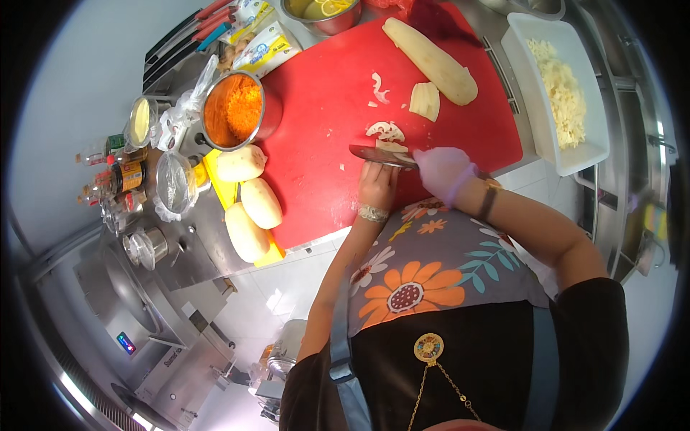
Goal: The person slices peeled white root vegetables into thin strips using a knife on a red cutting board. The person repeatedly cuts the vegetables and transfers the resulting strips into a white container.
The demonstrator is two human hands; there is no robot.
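Observation:
My right hand [444, 169], in a thin pale purple glove, grips a kitchen knife [384, 155] by the handle. Its dark blade lies crosswise over a red cutting board [312, 118]. Curled against the near side of the blade are the fingers of my bare left hand [375, 186]; the blade hides their tips and whatever lies under them. Just beyond the knife lie a pale cut piece [391, 146] and lotus root slices [385, 131] with holes. A pale cut block [425, 101] and a long peeled root vegetable [431, 62] rest farther right.
Left of the board stands a steel pot [272, 110] of shredded carrot, with peeled root vegetables [261, 203] on a yellow board [221, 186]. A white tub [598, 124] of pale chopped pieces is at right. Knives [186, 37], a lemon bowl [323, 21] and bottles [99, 183] surround the far and left sides.

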